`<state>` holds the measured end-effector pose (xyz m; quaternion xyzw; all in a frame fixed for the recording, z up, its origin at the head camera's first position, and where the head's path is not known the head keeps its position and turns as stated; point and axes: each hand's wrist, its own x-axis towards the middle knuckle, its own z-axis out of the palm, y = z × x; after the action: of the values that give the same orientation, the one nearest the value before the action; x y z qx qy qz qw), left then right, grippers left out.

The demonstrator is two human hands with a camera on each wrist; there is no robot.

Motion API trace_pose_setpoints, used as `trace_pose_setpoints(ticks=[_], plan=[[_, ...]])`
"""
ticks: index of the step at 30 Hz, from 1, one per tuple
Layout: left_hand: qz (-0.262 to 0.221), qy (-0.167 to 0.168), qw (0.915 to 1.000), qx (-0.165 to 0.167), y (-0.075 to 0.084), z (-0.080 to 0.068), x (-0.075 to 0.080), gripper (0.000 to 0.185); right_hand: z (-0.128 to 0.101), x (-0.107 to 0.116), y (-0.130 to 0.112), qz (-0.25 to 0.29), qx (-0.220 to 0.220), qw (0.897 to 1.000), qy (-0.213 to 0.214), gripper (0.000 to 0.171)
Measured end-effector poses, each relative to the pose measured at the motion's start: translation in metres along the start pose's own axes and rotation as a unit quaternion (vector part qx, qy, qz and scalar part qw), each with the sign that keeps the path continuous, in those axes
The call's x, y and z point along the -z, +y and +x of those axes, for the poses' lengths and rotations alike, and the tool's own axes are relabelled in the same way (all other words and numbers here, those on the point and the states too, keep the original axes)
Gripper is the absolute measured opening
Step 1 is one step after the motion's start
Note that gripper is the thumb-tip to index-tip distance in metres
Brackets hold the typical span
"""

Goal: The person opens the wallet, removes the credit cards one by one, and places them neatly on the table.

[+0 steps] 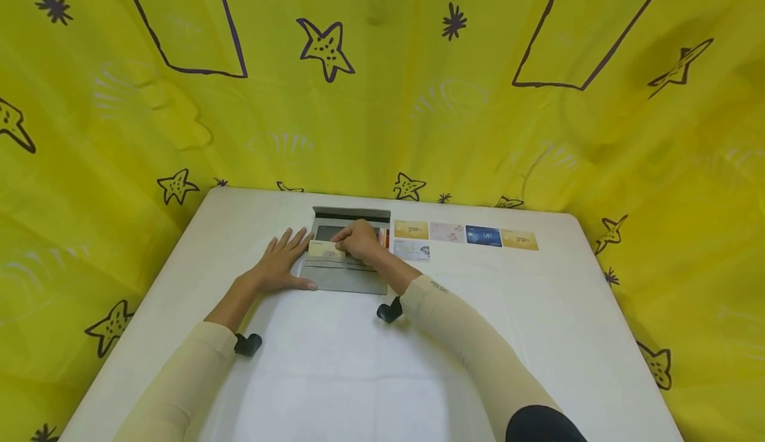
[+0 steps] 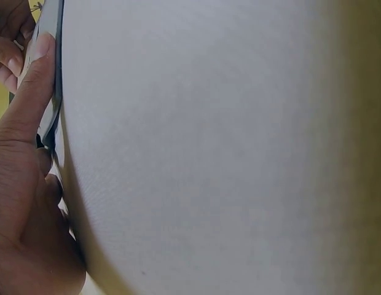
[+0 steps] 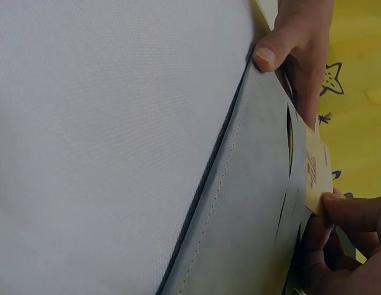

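On a white-clothed table (image 1: 335,375) hemmed by a yellow star-print curtain (image 1: 454,117), a person in cream sleeves works a gold card (image 1: 325,249) at the slots of a grey card wallet (image 1: 346,276) lying open and flat. The left hand (image 1: 279,264) rests spread beside the wallet's left edge, fingers straight, thumb pressed along the near corner — holding it down, not gripping. The right hand (image 1: 360,239) lies over the wallet's middle, fingertips (image 3: 341,209) curled and pinching the card by its edge; the right wrist view shows the card half over a slit pocket, tilted slightly, with the left thumb (image 3: 273,52) braced on the wallet's far rim.

Judging from that tilt, the likeliest slip is the card catching on the lip of the slit and bowing instead of sliding in — a push at an angle would cause it. The wallet could also skate on the smooth cloth if the flat left hand eases off, since only that hand pins it. A third risk lies just beyond: a red-edged card (image 1: 385,237) beside the right hand and five more cards (image 1: 466,235) — a grey one, then gold, pale, blue and gold in a row — sit near enough for a sweeping wrist or sleeve to scatter.
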<state>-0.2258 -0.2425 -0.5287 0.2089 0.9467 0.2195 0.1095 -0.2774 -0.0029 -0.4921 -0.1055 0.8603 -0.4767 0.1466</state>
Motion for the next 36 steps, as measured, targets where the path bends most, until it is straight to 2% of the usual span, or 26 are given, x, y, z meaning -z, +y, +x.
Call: trace_pose_setpoints(ticks=[6, 11, 23, 30, 36], plan=[[-0.002, 0.003, 1.0000, -0.002, 0.002, 0.000, 0.002, 0.124, 0.001, 0.008, -0.002, 0.032, -0.019, 0.999, 0.028, 0.014], [0.007, -0.001, 1.0000, 0.002, 0.001, 0.001, 0.001, 0.123, 0.003, 0.018, -0.001, 0.056, -0.021, 0.998, 0.030, 0.015], [0.015, 0.002, 0.9999, 0.007, 0.000, 0.001, -0.003, 0.123, 0.005, 0.040, 0.006, 0.022, 0.008, 1.000, 0.017, 0.017], [0.017, 0.006, 0.9998, 0.002, -0.002, 0.002, -0.003, 0.123, 0.002, 0.053, 0.005, 0.019, -0.017, 0.999, 0.033, 0.016], [0.022, 0.006, 0.9997, 0.002, -0.003, 0.002, -0.005, 0.123, 0.001, 0.055, 0.010, 0.036, -0.047, 0.998, 0.030, 0.017]])
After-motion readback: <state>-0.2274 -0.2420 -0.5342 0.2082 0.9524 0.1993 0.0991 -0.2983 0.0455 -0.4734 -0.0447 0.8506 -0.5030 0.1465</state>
